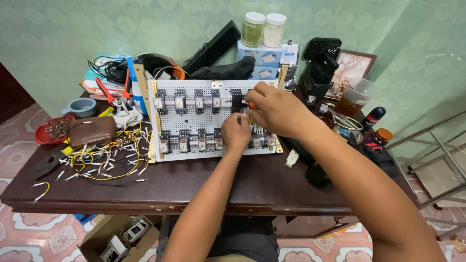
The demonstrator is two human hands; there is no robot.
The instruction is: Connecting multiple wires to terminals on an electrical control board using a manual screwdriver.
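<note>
- White perforated panel point(194, 123) with 2 rows of relay blocks, propped on dark wooden table point(204, 187).
- Left hand point(236, 132) fisted against panel; contents indiscernible.
- Right hand point(276, 109) curled around orange-handled tool point(252, 105).
- Yellow wire pile point(107, 153) left of panel.

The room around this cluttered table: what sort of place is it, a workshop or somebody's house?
Probably a home used as a small electrical workbench. Both hands work at a white perforated panel fitted with rows of relays, beside a heap of cut yellow wires; yet a framed picture and patterned floor tiles look domestic.
</note>
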